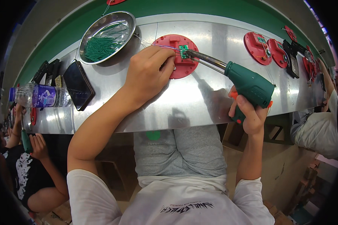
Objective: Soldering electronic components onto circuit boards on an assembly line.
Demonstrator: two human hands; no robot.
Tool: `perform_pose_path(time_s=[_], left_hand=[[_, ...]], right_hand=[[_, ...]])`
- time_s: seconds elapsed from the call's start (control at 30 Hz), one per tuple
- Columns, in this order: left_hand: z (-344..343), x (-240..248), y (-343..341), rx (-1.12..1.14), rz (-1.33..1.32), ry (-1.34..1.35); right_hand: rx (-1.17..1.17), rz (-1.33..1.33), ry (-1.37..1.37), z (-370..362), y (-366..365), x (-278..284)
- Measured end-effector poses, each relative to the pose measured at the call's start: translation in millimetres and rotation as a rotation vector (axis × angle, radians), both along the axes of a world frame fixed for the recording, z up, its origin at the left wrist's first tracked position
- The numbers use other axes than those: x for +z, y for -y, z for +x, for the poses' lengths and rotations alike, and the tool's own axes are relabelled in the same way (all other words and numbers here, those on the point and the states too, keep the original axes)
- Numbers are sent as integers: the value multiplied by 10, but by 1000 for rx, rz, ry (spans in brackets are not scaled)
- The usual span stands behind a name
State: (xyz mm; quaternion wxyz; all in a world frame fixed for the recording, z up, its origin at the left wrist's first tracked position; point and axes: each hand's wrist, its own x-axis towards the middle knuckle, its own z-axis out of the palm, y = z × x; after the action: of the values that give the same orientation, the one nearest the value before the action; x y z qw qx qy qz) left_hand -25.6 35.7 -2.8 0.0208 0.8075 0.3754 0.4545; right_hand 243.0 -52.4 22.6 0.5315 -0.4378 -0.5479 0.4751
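On the metal table before me lies a round red plastic housing [184, 70] with a small green circuit board [183, 52] on it. My right hand [252, 115] grips the handle of a green soldering gun [251, 83], index finger by its orange trigger. The gun's long metal tip reaches the right edge of the board. My left hand [147, 70] rests at the housing's left side, thumb and index finger pinched close to the board. Thin wires [162, 46] run over these fingers to the board; the fingertips seem closed on one, though partly hidden.
A steel bowl [132, 23] of green wires [101, 47] stands at the far left. Nearer are a black phone [79, 85] and a plastic bottle [45, 95]. More red housings [257, 48] lie at the right. Co-workers sit on both sides; the left one holds a green tool [26, 141].
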Motion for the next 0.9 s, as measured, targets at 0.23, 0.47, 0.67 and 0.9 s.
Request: perform_pose_path(time_s=[0.23,0.47,0.67,0.9], left_hand=[[-28,-11,-4,-20,6,-19],[-26,-21,9,-21,-51,-8],[-36,-34,-13,-28,-21,-2],[3,-44,-36,-31,-34,15]], right_hand=[[8,-1,-10,-29,-13,6],[5,-23,0,-26,-14,2],[16,-105,-33,49,-32,-28],[-25,78,-121,168,-29,-78]])
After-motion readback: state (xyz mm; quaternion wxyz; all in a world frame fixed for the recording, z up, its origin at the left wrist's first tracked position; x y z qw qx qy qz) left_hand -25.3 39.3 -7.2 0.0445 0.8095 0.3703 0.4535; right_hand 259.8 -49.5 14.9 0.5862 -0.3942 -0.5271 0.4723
